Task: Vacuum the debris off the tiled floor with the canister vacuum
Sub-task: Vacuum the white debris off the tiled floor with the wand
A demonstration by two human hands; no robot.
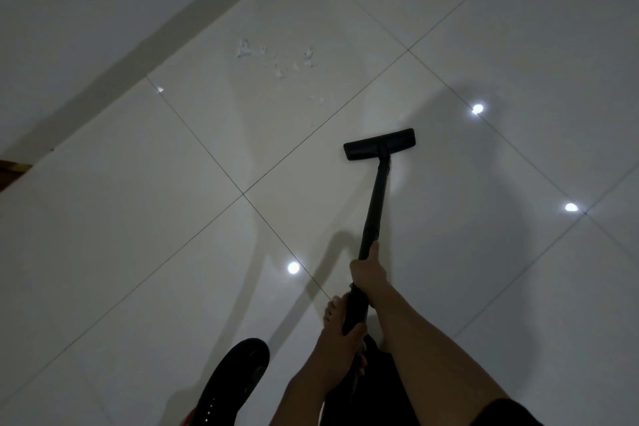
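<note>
A black vacuum wand (375, 204) runs from my hands down to a flat black floor nozzle (379, 144) lying on the glossy white tiled floor (138, 218). My right hand (367, 271) grips the wand higher along the tube. My left hand (340, 353) grips it lower, near my body. White debris scraps (276, 57) lie scattered on the tile beyond and to the left of the nozzle, apart from it, with a few smaller bits (318, 99) closer. The canister is a dark shape (233, 384) at the bottom left, partly cut off.
A grey skirting strip (166, 31) and wall run diagonally across the upper left. A brown wooden edge (10, 171) shows at the far left. My bare foot (333, 309) stands just behind the wand. Ceiling lights reflect as bright spots on the tiles.
</note>
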